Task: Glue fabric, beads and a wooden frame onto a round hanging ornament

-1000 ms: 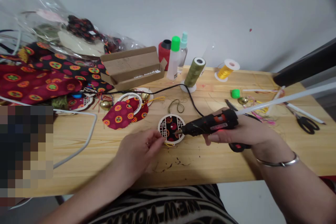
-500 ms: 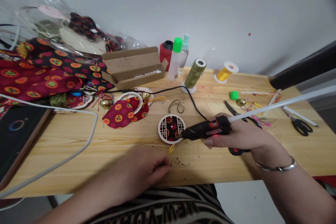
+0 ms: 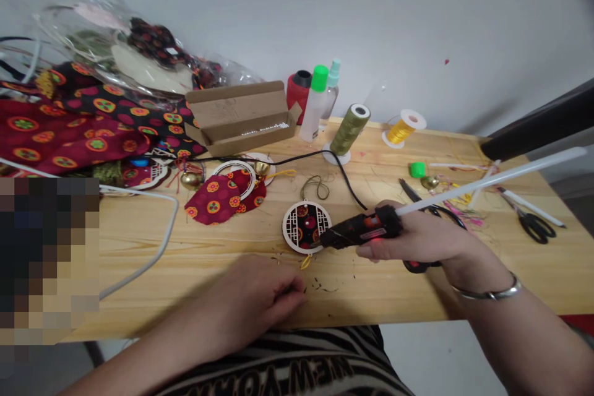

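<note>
My right hand (image 3: 417,238) grips a black hot glue gun (image 3: 366,227), with a long white glue stick (image 3: 492,182) coming out of its back. The gun's nozzle is over the lower part of a round wooden-framed pendant (image 3: 307,213), which lies flat on the table. The pendant has lattice sides, dark patterned fabric in the middle, a green cord loop (image 3: 315,187) above and a yellow loop (image 3: 305,262) below. My left hand (image 3: 262,291) rests on the table just below the pendant, its fingers curled in, apart from it.
Red fabric pieces (image 3: 213,201), a gold bell (image 3: 189,179) and a cardboard box (image 3: 241,117) lie left of the pendant. Behind stand bottles (image 3: 313,114), a green thread spool (image 3: 351,130) and a yellow spool (image 3: 400,131). Scissors (image 3: 533,223) lie right. A black cable (image 3: 343,176) crosses the table.
The whole view has shifted slightly, so things sit a little further right. The glue gun has moved slightly left relative to the pendant. My left hand stays resting on the table.
</note>
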Motion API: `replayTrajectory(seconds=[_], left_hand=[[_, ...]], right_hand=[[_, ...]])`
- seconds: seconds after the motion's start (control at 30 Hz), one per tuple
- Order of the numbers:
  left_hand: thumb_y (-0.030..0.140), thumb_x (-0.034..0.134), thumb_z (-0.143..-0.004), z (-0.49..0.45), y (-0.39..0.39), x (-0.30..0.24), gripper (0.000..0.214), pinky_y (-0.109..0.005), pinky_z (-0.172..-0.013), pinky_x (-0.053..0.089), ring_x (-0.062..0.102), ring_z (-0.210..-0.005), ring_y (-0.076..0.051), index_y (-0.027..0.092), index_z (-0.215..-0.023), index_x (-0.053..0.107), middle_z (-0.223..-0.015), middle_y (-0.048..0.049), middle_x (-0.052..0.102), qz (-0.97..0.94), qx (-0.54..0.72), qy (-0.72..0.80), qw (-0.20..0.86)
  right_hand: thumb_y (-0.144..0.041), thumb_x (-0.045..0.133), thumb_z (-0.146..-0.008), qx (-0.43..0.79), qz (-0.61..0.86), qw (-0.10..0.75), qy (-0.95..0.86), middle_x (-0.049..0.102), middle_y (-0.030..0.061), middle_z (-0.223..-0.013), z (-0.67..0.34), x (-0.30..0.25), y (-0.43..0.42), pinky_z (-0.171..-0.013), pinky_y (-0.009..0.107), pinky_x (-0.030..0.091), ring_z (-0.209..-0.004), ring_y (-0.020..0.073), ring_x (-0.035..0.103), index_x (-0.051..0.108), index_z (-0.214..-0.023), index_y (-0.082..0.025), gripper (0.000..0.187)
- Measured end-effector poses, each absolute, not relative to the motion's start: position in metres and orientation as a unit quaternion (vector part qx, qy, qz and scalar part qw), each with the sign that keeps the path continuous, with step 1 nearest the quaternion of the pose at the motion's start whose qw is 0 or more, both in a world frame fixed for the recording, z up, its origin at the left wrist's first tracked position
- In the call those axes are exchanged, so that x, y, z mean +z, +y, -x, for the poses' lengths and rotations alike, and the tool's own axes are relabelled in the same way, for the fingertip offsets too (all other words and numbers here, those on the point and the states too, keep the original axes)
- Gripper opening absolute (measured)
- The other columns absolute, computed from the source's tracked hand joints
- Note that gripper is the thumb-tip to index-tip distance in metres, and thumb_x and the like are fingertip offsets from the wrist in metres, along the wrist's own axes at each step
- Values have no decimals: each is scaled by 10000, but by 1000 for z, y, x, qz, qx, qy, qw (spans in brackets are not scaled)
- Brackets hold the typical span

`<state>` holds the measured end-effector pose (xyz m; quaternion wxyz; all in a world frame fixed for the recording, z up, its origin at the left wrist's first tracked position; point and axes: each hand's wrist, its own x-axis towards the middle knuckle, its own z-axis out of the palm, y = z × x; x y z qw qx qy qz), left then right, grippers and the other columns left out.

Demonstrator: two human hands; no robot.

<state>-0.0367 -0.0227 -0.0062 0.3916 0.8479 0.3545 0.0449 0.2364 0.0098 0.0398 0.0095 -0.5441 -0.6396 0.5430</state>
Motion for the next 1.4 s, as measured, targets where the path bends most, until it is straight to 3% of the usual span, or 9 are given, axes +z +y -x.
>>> replayTrajectory(seconds=[0.2,0.53,0.97,1.4], left_hand=[[194,495,-844,37,-24,-7,161,-198,-520,319,552,-565,-85,240,-754,620,-637,71,640,-842,37,357,402],[273,467,-874,37,-20,-6,193,-212,-541,307,549,-601,-100,220,-791,633,-676,39,647,-827,-4,353,438],[283,480,-873,38,-20,-7,181,-213,-553,312,553,-622,-97,229,-800,637,-697,45,656,-821,3,354,448],[281,481,-870,37,-20,-5,184,-209,-552,317,552,-619,-98,229,-781,634,-693,46,653,-820,-4,363,443]], right_hand=[[-480,656,-752,542,520,24,-659,625,13,-646,-233,43,12,-468,203,440,-553,116,553,687,-829,-168,323],[-487,642,-751,545,528,-4,-651,624,13,-686,-230,47,14,-515,202,452,-608,123,557,695,-883,-166,351],[-533,640,-724,508,570,-37,-644,611,-10,-641,-229,49,14,-370,180,364,-463,85,488,682,-904,-192,388],[-393,647,-715,510,546,-17,-665,564,-22,-574,-220,60,16,-344,159,327,-437,72,436,696,-842,-174,257]])
